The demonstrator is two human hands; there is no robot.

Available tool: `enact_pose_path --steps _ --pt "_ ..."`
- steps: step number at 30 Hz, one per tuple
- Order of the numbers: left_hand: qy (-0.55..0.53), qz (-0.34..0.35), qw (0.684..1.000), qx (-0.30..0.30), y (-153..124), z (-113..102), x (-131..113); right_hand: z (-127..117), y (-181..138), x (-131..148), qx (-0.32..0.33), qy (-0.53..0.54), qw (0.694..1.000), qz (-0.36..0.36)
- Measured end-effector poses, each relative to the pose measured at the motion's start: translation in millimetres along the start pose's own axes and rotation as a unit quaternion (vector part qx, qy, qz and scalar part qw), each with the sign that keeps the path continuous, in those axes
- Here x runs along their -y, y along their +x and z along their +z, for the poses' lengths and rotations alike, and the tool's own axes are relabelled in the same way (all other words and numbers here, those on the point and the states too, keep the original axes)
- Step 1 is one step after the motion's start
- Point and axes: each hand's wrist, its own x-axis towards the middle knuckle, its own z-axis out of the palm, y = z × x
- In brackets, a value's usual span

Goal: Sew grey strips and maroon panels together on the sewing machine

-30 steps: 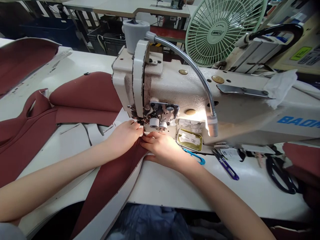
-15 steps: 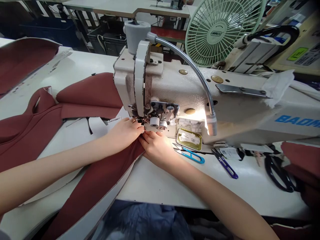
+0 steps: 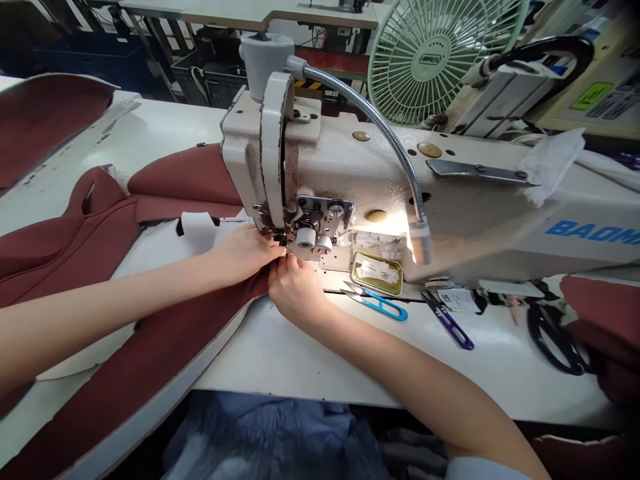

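Note:
A maroon leather-like piece point(image 3: 175, 340) with a pale backing runs under the head of a white sewing machine point(image 3: 250, 130). My left hand point(image 3: 245, 253) lies over it just left of the needle area, fingers pressed together on the material, their tips partly hidden by the machine head. On the near side, my right hand point(image 3: 296, 285) has its fingers curled and pinched on the material's edge, close to the left thumb. The needle itself is hard to make out.
Right of my hands lie blue thread snips point(image 3: 383, 305), a small yellow-rimmed tin point(image 3: 377, 273), purple snips point(image 3: 453, 327) and black-handled scissors point(image 3: 555, 340). A bendable lamp point(image 3: 420, 240) lights the machine bed. A green fan point(image 3: 433, 60) stands behind. Another maroon piece point(image 3: 45, 127) lies far left.
My right hand has shifted slightly left, its fingers now more curled. The near strip of maroon material has swung left, and the part beyond has moved a little right. The view has shifted slightly.

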Motion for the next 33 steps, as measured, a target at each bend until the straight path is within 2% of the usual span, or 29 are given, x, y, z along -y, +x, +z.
enact_pose_path --steps 4,6,8,11,14,16,19,22,25,29,33 --pt "-0.015 0.087 0.995 -0.05 -15.8 3.9 33.6 2.0 -7.9 2.3 -0.013 -0.028 1.0 -0.006" --pt "-0.005 0.108 0.992 -0.065 -25.2 0.6 39.8 4.2 -14.0 3.1 -0.019 -0.034 0.999 -0.017" --pt "0.03 0.092 0.993 -0.06 -31.1 -4.6 29.1 6.1 -18.0 4.6 -0.026 -0.025 0.999 -0.024" --pt "0.088 0.039 0.995 -0.001 -30.9 -8.7 -8.1 7.9 -17.5 8.7 -0.041 -0.003 0.999 -0.015" --pt "0.061 -0.005 0.996 0.058 -24.9 -5.0 -31.7 9.1 -12.9 13.4 -0.056 0.004 0.998 -0.002" --pt "0.015 -0.03 0.997 0.067 -21.2 -1.1 -26.9 9.7 -10.4 16.1 -0.065 0.004 0.998 0.009" --pt "-0.064 -0.048 0.995 0.064 -16.6 1.4 -1.6 9.1 -8.8 18.7 -0.066 0.007 0.998 0.014" --pt "-0.086 -0.013 0.994 0.062 -10.0 0.3 16.3 6.4 -7.6 20.3 -0.053 -0.011 0.999 -0.002" --pt "-0.06 0.013 0.996 0.058 -2.4 -0.1 14.8 3.3 -2.8 21.9 -0.045 -0.047 0.998 -0.009" --pt "-0.063 -0.024 0.997 0.047 3.2 0.6 4.2 2.6 10.9 26.6 -0.051 -0.086 0.995 0.0" --pt "-0.096 -0.042 0.993 0.055 3.7 -5.4 5.2 4.9 23.0 36.4 -0.042 -0.1 0.994 0.023"
